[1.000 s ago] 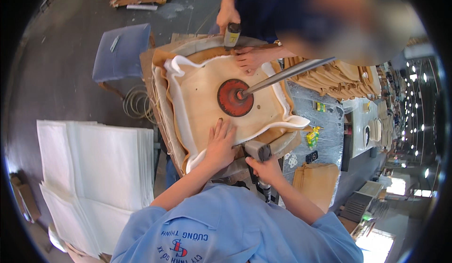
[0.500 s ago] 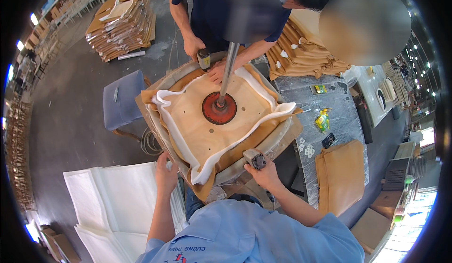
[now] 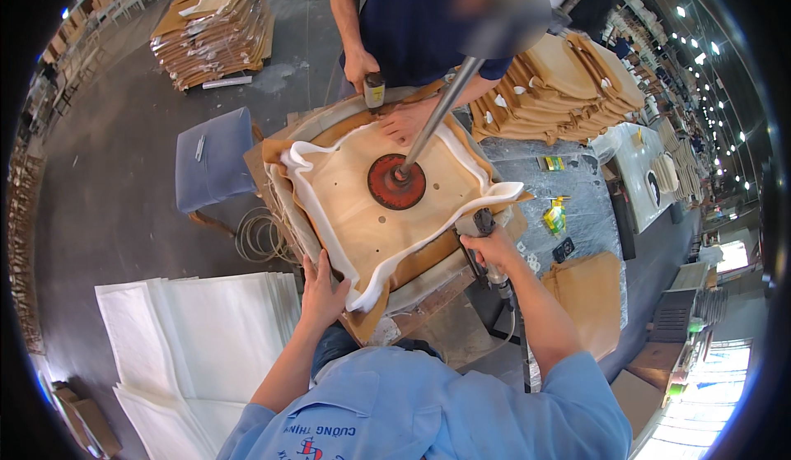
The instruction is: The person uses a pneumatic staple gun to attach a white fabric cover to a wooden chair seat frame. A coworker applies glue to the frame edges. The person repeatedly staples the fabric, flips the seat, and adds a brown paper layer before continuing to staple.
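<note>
A square plywood seat panel [image 3: 346, 213] lies underside up, with white padding [image 3: 383, 279] and a tan cover [image 3: 362, 326] standing loose round its edges. A red round disc [image 3: 385, 192] on a metal rod [image 3: 445, 106] presses on its middle. My left hand [image 3: 324, 297] is open, fingers spread against the panel's near left corner. My right hand [image 3: 497, 250] grips a staple gun [image 3: 476, 224] by its handle, beside the near right edge; an air hose trails from it.
Across from me a co-worker holds another staple gun [image 3: 374, 91], with the other hand [image 3: 405, 122] on the panel's far edge. A blue stool [image 3: 216, 159] and white sheets [image 3: 198, 336] are left. Tan covers [image 3: 585, 295] and small yellow packs [image 3: 555, 215] lie on a right-hand table.
My left hand has come up onto the panel's near left corner, fingers now spread. My right hand has moved right and farther away with the staple gun. The whole view has shifted slightly.
</note>
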Motion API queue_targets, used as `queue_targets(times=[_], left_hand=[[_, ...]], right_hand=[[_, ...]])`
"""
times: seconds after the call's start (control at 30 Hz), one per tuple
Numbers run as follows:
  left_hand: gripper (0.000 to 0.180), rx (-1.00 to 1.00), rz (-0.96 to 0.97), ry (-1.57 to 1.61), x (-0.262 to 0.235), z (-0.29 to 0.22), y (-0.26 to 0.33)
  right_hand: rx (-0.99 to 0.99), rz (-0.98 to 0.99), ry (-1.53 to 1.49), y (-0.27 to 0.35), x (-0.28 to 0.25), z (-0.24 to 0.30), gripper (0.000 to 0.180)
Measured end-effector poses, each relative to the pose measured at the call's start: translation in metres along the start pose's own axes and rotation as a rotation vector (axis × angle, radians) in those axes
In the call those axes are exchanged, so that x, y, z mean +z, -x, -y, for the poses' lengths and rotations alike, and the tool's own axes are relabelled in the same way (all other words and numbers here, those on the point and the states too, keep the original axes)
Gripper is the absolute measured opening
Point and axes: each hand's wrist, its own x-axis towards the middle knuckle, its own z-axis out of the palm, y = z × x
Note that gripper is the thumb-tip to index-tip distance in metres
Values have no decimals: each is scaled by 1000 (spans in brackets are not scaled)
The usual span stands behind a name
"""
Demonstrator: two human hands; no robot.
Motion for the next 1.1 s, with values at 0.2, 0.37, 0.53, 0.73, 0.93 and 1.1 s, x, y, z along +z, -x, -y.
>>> queue_targets(times=[0.2, 0.37, 0.53, 0.73, 0.93, 1.1], left_hand=[[93, 14, 10, 31, -5, 3, 1], [93, 32, 4, 32, -6, 7, 0], [94, 34, -11, -54, -5, 7, -3], [85, 47, 21, -42, -14, 7, -4], [69, 80, 90, -106, -28, 10, -10], [50, 203, 79, -131, -38, 20, -21]], right_hand=[[-9, 48, 56, 0, 9, 22, 29], [5, 64, 102, -2, 11, 24, 27], [4, 13, 228, -3, 17, 21, 27], [-77, -55, -17, 18, 18, 8, 29], [-184, -171, -289, 64, 47, -47, 23], [-226, -205, -387, 99, 94, -65, 20]])
